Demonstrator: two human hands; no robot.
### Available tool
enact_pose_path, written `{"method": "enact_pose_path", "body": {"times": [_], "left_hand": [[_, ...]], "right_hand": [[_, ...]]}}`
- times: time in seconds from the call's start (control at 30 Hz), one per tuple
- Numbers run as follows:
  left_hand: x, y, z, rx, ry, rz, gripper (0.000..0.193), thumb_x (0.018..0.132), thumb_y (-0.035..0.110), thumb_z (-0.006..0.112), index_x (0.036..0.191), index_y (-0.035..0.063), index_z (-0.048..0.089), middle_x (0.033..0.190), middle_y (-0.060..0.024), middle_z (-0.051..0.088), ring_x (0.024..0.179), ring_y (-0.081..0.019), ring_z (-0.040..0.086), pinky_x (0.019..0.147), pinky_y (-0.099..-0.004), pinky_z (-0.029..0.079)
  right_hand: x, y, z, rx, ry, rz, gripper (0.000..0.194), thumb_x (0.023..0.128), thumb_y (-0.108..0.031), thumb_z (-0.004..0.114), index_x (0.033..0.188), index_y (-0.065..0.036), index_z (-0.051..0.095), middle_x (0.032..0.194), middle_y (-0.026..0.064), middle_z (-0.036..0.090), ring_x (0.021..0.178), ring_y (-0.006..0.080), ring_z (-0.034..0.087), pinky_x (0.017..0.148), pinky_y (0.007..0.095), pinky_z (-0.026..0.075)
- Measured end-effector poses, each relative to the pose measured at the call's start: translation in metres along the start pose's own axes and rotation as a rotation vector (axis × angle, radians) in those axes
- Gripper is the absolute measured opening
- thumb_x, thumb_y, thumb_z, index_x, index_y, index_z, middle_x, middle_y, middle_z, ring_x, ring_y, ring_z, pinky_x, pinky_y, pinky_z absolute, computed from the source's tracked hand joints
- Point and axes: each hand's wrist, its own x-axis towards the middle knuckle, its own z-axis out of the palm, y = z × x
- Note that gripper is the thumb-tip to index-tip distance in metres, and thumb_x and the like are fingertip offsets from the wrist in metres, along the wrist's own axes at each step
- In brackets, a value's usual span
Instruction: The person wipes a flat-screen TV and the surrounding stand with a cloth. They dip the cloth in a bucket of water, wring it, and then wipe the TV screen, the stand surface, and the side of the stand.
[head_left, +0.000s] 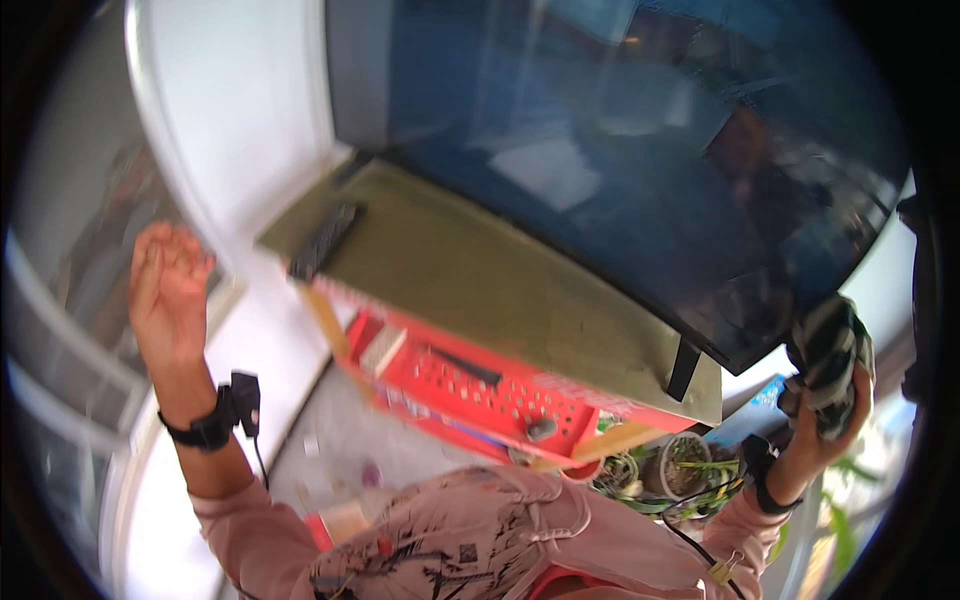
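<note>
My right hand (821, 442) grips a bunched cloth (834, 352) with dark and pale stripes. The cloth is up against the lower right corner of a large flat-screen television (570, 172), whose dark glass carries reflections. Whether it touches the front or the side edge, I cannot tell. Raised at the left is my left hand (171, 292), with nothing in it and its fingers loosely bent, apart from the television and near a white wall edge. Both wrists wear black straps with small devices and cables.
The television stands on short black feet (684, 367) on an olive-coloured stand top (480, 277). A black remote control (327, 241) lies at its left end. Below is a red perforated shelf (480, 397) with small items. Potted plants (684, 465) crowd the lower right.
</note>
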Motion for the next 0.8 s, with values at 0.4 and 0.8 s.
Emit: {"method": "enact_pose_path", "body": {"times": [0.4, 0.8], "left_hand": [[0.296, -0.046, -0.077, 0.236, -0.123, -0.032, 0.019, 0.093, 0.018, 0.054, 0.104, 0.0037, 0.06, 0.089, -0.0068, 0.061, 0.078, -0.0142, 0.057, 0.075, -0.0278, 0.047], [0.427, -0.199, -0.169, 0.298, 0.349, -0.216, 0.063, 0.088, 0.046, 0.052, 0.137, 0.0085, 0.039, 0.136, -0.0124, 0.046, 0.123, -0.0295, 0.043, 0.104, -0.0445, 0.029]], "right_hand": [[0.091, -0.181, 0.102, -0.043, 0.255, 0.08, 0.052, 0.073, 0.002, 0.071, 0.122, -0.002, 0.053, 0.127, 0.0153, 0.053, 0.117, 0.024, 0.051, 0.102, 0.0339, 0.037], [0.297, -0.068, 0.12, -0.558, 0.677, 0.199, 0.059, 0.075, -0.044, 0.071, 0.128, -0.026, 0.051, 0.121, 0.0086, 0.06, 0.109, 0.0301, 0.059, 0.089, 0.0415, 0.046]]}}
